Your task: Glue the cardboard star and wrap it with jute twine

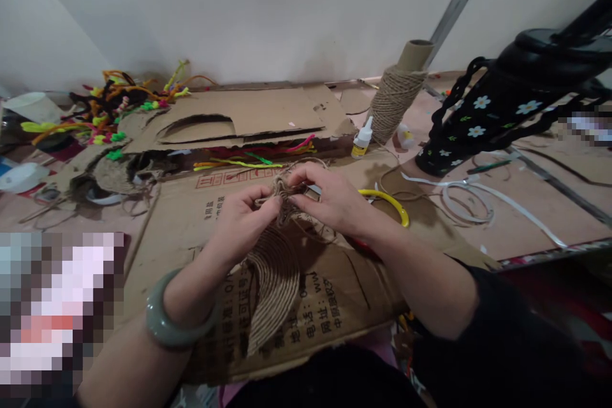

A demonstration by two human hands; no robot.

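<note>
Both hands meet over a sheet of printed cardboard (191, 306). Fingers of my left hand (243, 217), closed in a pinch, grip the left side of a small brown twine piece (283, 201). From the other side my right hand (325, 197) pinches the same piece, thumb and forefinger on it. Loose strands of twine trail around the fingers. Below them lies a curved, leaf-shaped twine piece (277, 287) made of coiled rows, flat on the cardboard. Partly under my right forearm sit scissors with a yellow handle (389, 201); their blades are mostly hidden.
Behind stand a twine spool (399, 95), a small glue bottle (362, 139) and a black flowered water bottle (482, 102). Colourful pipe cleaners (109, 108) pile up at the back left beside a cut cardboard piece (272, 111). A white strip (521, 207) curls at the right.
</note>
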